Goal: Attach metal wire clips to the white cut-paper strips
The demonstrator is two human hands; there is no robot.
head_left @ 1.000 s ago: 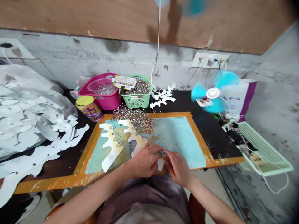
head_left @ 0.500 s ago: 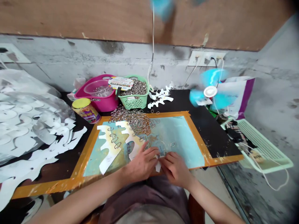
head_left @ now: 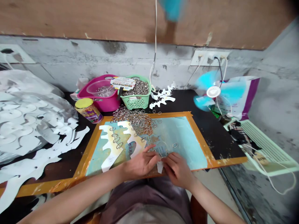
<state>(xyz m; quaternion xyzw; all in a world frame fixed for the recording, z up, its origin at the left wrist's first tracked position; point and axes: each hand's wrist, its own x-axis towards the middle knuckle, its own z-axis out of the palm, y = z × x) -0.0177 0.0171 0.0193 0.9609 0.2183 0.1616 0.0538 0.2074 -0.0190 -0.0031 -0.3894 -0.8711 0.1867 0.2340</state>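
Head view: small metal ring apparently pinched between left hand and right hand at the near edge of the taped board, a slipped pinch then threatening to drop it or tear the white paper strip.

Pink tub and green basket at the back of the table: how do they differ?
The pink plastic tub has solid walls, while the green basket has perforated sides. The tub holds a clear plastic bowl with some rings in it, whereas the basket is heaped directly with metal rings. The tub also looks wider than the basket. Both hold rings and stand side by side on the dark table.
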